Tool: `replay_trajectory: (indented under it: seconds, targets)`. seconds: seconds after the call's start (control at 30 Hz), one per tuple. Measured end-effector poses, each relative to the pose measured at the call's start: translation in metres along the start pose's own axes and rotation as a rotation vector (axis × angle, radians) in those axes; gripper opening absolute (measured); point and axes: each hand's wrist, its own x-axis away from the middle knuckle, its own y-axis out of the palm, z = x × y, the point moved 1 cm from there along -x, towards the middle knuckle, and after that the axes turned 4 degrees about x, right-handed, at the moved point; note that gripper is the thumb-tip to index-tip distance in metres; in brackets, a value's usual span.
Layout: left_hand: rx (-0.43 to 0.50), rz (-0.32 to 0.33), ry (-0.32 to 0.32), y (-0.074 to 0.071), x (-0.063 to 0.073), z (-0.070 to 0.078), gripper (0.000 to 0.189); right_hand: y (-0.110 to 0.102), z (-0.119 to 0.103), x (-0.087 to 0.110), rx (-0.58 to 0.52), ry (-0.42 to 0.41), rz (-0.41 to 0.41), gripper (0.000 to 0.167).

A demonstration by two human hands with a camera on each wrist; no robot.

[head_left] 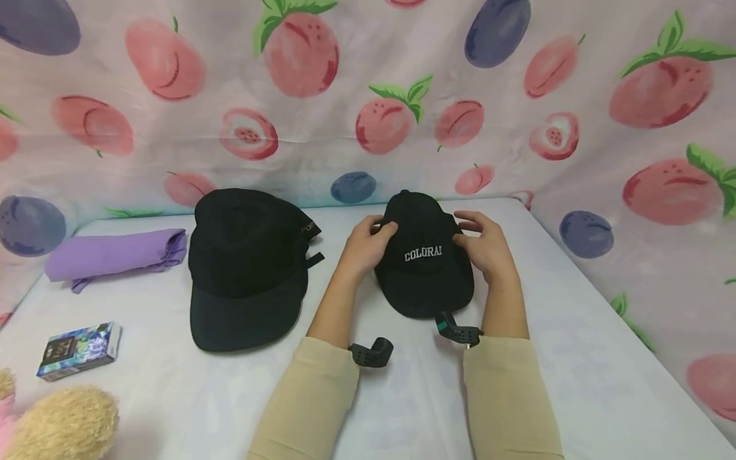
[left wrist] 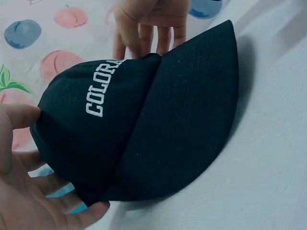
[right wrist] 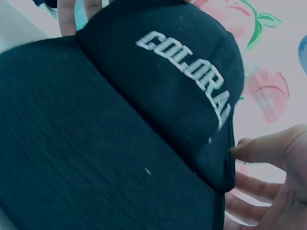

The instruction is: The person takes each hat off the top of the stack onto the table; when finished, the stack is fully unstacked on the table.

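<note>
A black baseball cap (head_left: 424,281) with white lettering that begins "COLORA" stands at the back of the table, its brim toward me. My left hand (head_left: 368,241) holds the cap by its left side, thumb on the crown and fingers around the edge, as the left wrist view shows. On the opposite side, my right hand (head_left: 485,246) grips the cap's edge, thumb tip against it in the right wrist view and fingers partly hidden behind. Left of my arms rests a larger black cap (head_left: 247,275), with a loose strap and some lettering at its right side.
A folded purple cloth (head_left: 117,255) lies at the back left. In front of it are a small patterned box (head_left: 79,350) and a fuzzy tan object (head_left: 66,425), cut off by the frame. A fruit-print curtain (head_left: 322,128) borders the white table (head_left: 575,383) behind and to the right.
</note>
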Motion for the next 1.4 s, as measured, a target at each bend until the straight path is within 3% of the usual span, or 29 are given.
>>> replay_trajectory:
  seconds: [0.23, 0.43, 0.7, 0.83, 1.1, 1.4]
  targets:
    - [0.049, -0.039, 0.043, 0.005, -0.001, -0.002, 0.054, 0.001, 0.001, 0.0, -0.059, 0.016, 0.051, 0.051]
    - [-0.008, -0.12, 0.074, 0.012, -0.001, -0.005, 0.066, 0.003, 0.007, -0.001, -0.08, 0.027, 0.081, 0.062]
    - [-0.009, -0.149, 0.06, 0.017, -0.001, -0.008, 0.071, 0.009, 0.006, -0.003, 0.111, -0.048, -0.012, 0.078]
    - [-0.054, -0.162, 0.071, 0.02, 0.0, -0.008, 0.074, 0.011, 0.005, -0.004, 0.166, -0.077, -0.042, 0.084]
    - [-0.099, -0.18, 0.094, 0.025, -0.002, -0.016, 0.079, 0.02, 0.006, -0.006, 0.265, -0.159, -0.084, 0.114]
    - [-0.055, -0.224, 0.148, 0.03, -0.006, -0.021, 0.083, 0.026, 0.001, -0.005, 0.306, -0.167, -0.069, 0.116]
